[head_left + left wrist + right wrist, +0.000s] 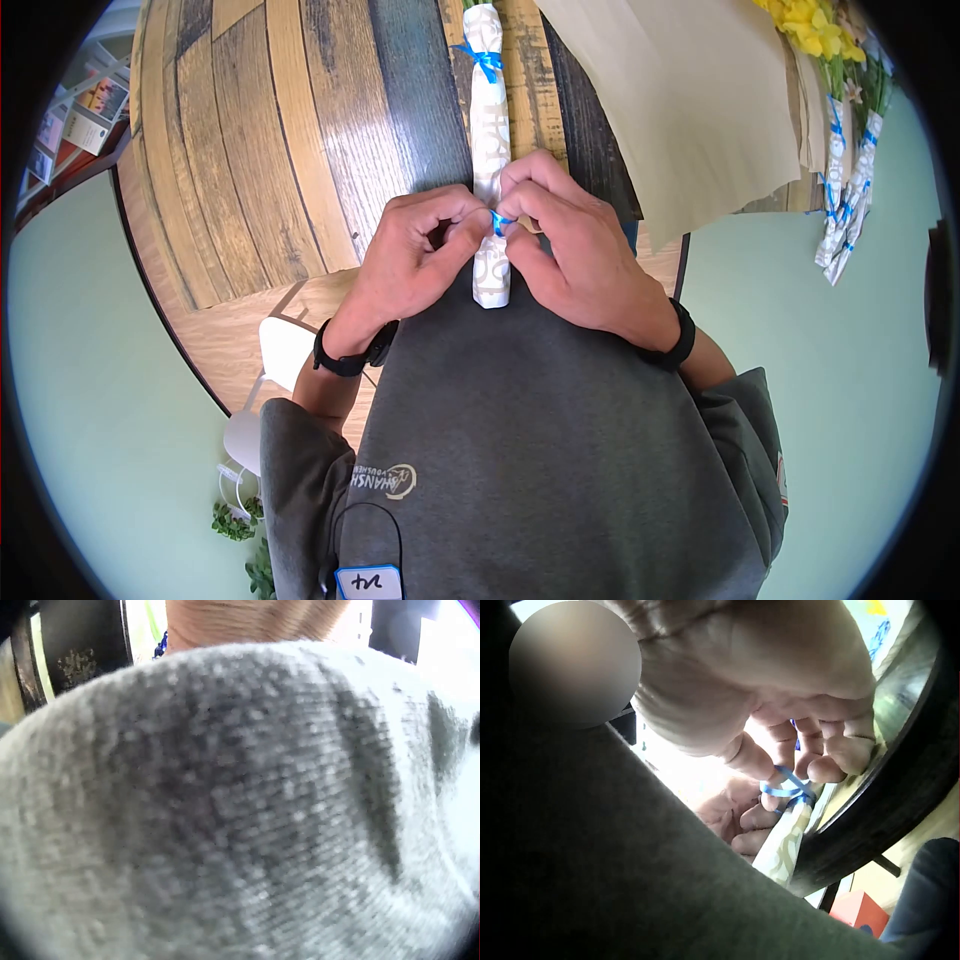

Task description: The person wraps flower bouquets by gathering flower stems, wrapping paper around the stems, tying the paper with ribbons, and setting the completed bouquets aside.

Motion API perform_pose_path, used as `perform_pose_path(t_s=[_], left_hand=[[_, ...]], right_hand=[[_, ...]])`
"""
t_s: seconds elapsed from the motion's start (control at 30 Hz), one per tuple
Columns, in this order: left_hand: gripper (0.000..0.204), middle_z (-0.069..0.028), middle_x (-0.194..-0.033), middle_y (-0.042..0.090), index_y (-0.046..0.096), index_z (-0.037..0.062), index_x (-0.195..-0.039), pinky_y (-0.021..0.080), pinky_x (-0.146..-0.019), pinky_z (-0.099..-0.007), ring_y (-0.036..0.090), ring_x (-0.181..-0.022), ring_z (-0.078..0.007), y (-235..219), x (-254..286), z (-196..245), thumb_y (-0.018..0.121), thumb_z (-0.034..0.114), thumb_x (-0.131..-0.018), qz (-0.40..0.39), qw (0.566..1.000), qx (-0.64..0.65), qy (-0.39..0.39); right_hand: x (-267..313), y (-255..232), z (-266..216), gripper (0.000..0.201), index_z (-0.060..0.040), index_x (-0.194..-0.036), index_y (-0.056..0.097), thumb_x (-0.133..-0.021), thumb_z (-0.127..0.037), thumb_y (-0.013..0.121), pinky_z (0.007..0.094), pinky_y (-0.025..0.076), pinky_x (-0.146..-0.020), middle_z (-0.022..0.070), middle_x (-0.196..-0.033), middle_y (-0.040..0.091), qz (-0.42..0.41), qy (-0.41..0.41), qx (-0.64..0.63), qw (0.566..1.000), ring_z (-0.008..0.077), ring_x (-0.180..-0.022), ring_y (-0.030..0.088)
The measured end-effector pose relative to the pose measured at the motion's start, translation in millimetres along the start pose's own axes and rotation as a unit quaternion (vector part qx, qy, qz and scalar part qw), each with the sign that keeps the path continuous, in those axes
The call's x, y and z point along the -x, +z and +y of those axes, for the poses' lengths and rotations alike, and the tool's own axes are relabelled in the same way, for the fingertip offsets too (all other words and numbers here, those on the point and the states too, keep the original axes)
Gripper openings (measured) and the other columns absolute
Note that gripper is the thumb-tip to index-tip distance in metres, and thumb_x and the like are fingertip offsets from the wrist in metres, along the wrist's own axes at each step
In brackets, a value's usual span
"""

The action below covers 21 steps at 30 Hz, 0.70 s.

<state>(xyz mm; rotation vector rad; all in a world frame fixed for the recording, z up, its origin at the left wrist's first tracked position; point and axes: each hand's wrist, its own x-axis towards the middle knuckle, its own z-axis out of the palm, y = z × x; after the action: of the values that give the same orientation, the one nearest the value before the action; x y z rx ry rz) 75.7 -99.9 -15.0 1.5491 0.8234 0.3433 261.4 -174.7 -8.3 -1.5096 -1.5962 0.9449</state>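
A long, slim bundle wrapped in white printed paper reaches from the wooden table over its near edge, with green stems just showing at its far end. One blue ribbon bow is tied near that far end. Closer to the body, a second blue ribbon goes round the wrapping. My left hand pinches this ribbon between thumb and forefinger from the left, and my right hand pinches it from the right. The right wrist view shows a loop of the ribbon by the fingertips. Grey sleeve cloth fills most of the left wrist view.
Brown wrapping paper spreads over the table's right side. Beyond it lie yellow flowers and wrapped stems with blue ribbons. The table's planks extend to the left, and a white chair stands below.
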Motion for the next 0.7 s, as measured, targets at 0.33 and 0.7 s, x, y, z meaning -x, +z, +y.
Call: perform_pose_path(t_s=[0.33,0.7], left_hand=[[0.012,-0.0028,-0.072,0.06,0.066,-0.0024,-0.088,0.037,-0.055,-0.0244,0.047,-0.062,-0.0062,0,-3,-5,0.06,0.006,-0.094,-0.012,1.0,0.008,0.025],[0.011,-0.0029,-0.071,0.058,0.068,-0.0022,-0.09,0.036,-0.055,-0.0249,0.046,-0.061,-0.0063,1,0,-6,0.061,0.006,-0.094,0.015,1.0,0.001,0.026]], right_hand=[[0,7,2,0.028,-0.0037,-0.089,0.052,-0.075,-0.011,0.075,0.0363,0.05,-0.063,0.0083,-0.095,0.055,0.011,0.034,-0.001,0.999,0.0266,-0.074,0.062],[9,3,4,0.015,-0.0013,-0.098,0.063,-0.085,-0.005,0.069,0.036,0.052,-0.066,0.0115,-0.089,0.064,0.047,-0.004,-0.047,0.998,0.0288,-0.076,0.065]])
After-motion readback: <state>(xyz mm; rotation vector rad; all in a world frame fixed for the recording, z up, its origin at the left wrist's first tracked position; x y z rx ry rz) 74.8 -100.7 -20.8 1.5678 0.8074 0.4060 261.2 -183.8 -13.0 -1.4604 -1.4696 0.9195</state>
